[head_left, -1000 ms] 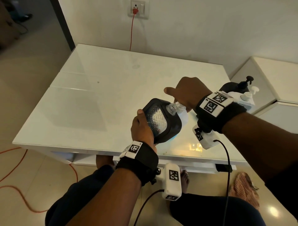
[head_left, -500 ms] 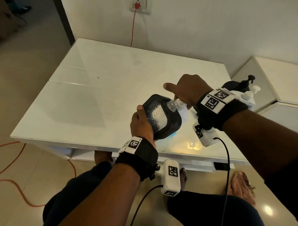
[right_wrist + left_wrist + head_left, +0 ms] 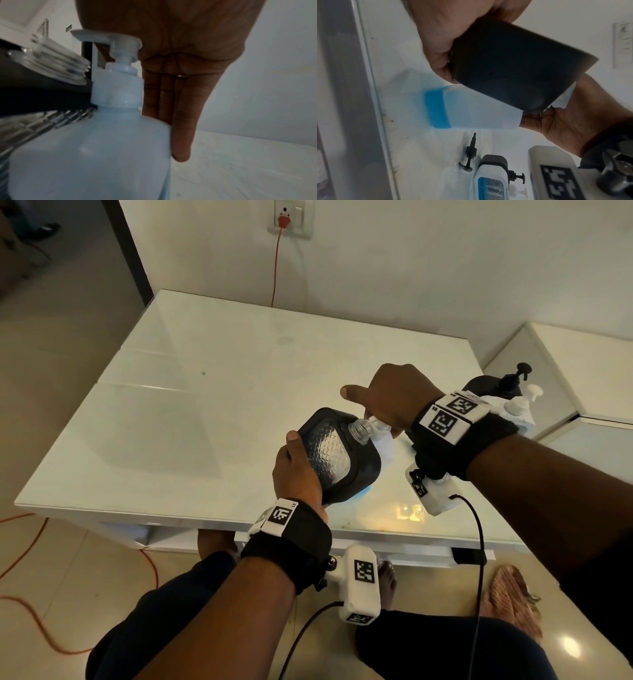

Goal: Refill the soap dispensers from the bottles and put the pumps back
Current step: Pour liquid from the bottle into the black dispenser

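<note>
white table [image 3: 212, 392], 2 dispensers [image 3: 513, 402], loose pump [image 3: 469, 158]

Dim warm light, blurred wrist views

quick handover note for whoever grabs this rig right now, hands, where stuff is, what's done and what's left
Left hand: grips the black dispenser, tilted, pump off, its clear neck at the white bottle's nozzle.
Right hand: palm on the white refill bottle's pump head, fingers straight down its side; the white refill bottle holds only a little blue soap.
Loose black pump lies on the table; a white dispenser with its pump on stands at the right.
Left: finish filling the black dispenser, refit its pump.
</note>
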{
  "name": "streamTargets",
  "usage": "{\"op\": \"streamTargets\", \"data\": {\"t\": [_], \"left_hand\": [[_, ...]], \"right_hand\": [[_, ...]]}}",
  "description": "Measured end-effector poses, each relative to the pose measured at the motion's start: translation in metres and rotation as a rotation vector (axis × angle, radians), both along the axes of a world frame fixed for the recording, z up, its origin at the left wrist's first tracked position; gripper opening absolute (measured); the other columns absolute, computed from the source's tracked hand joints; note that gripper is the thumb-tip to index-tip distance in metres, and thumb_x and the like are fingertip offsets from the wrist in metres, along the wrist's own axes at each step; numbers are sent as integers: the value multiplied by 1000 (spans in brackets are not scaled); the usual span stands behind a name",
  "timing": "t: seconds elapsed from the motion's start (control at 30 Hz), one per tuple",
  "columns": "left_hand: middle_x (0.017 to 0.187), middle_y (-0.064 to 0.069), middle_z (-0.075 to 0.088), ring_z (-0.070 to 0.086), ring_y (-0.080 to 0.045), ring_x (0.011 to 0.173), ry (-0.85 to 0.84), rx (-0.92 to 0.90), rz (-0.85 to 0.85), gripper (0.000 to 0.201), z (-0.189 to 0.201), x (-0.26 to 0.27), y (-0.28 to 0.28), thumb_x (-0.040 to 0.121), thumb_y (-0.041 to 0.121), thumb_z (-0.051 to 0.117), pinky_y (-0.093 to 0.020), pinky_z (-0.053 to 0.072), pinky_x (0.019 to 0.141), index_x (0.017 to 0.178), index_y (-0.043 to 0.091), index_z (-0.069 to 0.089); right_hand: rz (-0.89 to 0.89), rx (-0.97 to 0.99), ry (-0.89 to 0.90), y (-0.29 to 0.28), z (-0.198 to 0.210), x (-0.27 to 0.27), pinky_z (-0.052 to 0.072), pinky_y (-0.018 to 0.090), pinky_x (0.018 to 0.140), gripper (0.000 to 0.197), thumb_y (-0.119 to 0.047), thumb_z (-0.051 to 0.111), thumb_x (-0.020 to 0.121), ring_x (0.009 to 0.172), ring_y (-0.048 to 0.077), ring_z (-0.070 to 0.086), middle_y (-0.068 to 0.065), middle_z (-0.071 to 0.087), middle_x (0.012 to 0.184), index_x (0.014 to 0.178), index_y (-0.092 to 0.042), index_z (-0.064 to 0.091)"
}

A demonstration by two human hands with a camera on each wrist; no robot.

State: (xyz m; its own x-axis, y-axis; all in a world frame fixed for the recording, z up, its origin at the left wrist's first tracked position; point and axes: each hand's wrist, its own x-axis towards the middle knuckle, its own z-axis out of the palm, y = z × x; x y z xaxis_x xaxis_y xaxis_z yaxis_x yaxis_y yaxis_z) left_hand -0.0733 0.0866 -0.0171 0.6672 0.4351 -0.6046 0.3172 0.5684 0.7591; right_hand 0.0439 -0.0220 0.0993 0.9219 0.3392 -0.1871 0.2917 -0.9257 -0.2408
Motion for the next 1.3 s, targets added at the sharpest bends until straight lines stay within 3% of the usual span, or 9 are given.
{"op": "streamTargets", "data": {"t": [0.2,0.33,0.5,0.7,0.8,0.97,1.07,1.23,1.3], "left_hand": [[124,-2,67,64,-36,115,6,7,-12,55,4,0,0,76,89,38,-60,55,102,94,43,62],[128,-4,64,63,-36,116,-1,-52,4,37,5,-1,-2,103,70,37,-60,55,102,113,40,57],[130,-4,66,64,-35,117,5,-62,4,36,2,0,-1,103,70,37,-61,55,100,114,42,58],[129,-3,68,66,-34,115,3,-30,3,39,-2,0,-2,97,76,39,-60,56,100,99,45,62],[126,-4,69,67,-35,114,-7,-78,19,36,0,-1,-2,103,69,39,-60,57,99,104,41,63],[131,-5,67,65,-37,117,13,-67,-3,40,0,-1,-2,103,70,38,-62,56,99,119,40,60],[134,-4,65,63,-37,119,19,-79,-9,41,1,-2,-3,102,72,38,-63,56,98,120,42,59],[130,-6,67,65,-36,116,-2,-89,14,36,3,-3,-2,104,68,39,-61,56,99,102,39,62],[133,-6,65,64,-38,118,0,-89,7,39,3,-3,-3,103,70,38,-62,57,98,111,40,62]], "right_hand": [[-3,-48,-20,4,-2,1,55,42,91,55,-65,51,92,63,28,56,6,55,65,65,-17,55],[-9,-12,3,2,2,-4,54,35,79,75,-77,39,91,66,27,67,6,59,57,62,-11,56],[-5,16,75,0,-1,-2,58,40,85,91,-87,36,82,63,25,71,9,73,69,70,-3,68],[-19,-15,33,2,2,-1,56,41,89,56,-63,52,93,61,26,60,6,57,64,65,-15,56],[-13,-10,27,3,1,-2,55,41,90,62,-68,48,94,70,27,62,5,55,61,62,-15,51],[-34,66,126,0,5,-2,58,40,85,90,-88,28,84,60,27,70,10,71,67,61,-7,61],[-27,51,68,-1,4,-2,56,38,84,78,-78,36,92,59,24,63,8,65,63,60,-9,56],[-20,5,-27,3,1,-3,54,40,86,65,-68,42,97,70,25,57,3,52,61,61,-14,49],[-22,12,-19,2,2,-5,55,40,84,70,-72,39,95,64,23,58,4,54,59,60,-12,50]]}}
